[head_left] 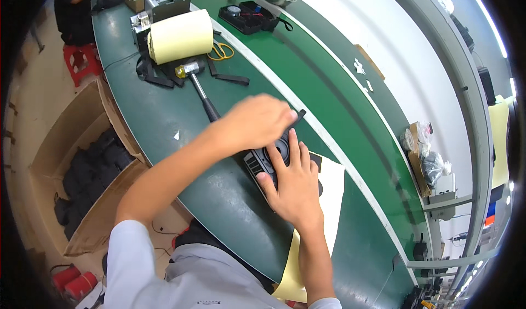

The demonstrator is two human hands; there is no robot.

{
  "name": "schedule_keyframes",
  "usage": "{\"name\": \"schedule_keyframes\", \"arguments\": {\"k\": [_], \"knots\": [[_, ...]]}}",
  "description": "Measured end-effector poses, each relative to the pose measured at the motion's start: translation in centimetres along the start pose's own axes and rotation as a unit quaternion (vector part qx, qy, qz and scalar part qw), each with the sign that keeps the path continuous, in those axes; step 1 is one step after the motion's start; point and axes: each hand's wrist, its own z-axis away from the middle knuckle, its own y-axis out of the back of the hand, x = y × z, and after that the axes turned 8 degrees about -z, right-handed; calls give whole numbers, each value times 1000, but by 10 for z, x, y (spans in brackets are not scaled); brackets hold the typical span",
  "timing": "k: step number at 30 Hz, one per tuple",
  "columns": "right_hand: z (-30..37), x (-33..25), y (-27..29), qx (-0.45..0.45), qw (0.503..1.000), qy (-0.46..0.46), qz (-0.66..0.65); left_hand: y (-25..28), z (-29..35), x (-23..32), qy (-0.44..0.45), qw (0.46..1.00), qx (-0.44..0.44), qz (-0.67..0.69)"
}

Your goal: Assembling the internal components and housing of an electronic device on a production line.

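Observation:
A black plastic housing (255,162) with a round, speaker-like opening lies on the green worktable. My right hand (296,186) rests on it, fingers spread around the round part. Above its far end, my left hand (255,120) is closed, with a short black strap (299,116) sticking out by its fingertips. Slight blur and the curled fingers hide how much of the strap it grips. Partly under my right hand and wrist is a pale yellow paper sheet (331,183). A hammer (200,92) with a yellow-and-dark head lies just beyond my left forearm.
Farther back are a yellow paper roll (182,36), orange-handled scissors (221,51), loose black straps (233,79) and a grey machine (167,4). Another black housing (249,18) sits on the green conveyor (329,84). A carton (90,221) of black parts stands at left; a person (74,13) works beyond.

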Motion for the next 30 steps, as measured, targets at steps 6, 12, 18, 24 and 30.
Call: {"name": "schedule_keyframes", "arguments": {"k": [6, 12, 18, 24, 30], "knots": [[5, 9, -5, 10, 1000, 4, -14, -51, -27, -11, 28, 978, -206, 14], [9, 34, -6, 205, 966, -127, -91, -43, -1, 9, 140, 987, -74, -33], [29, 16, -8, 242, 959, -106, -105, -18, 63, 53, 145, 967, 198, 64], [29, 59, -3, 177, 831, -186, -493, -29, 83, 45, 278, 929, 72, 234], [32, 76, -27, 191, 825, -188, -497, -34, 78, 34, 247, 930, 83, 259]]}}
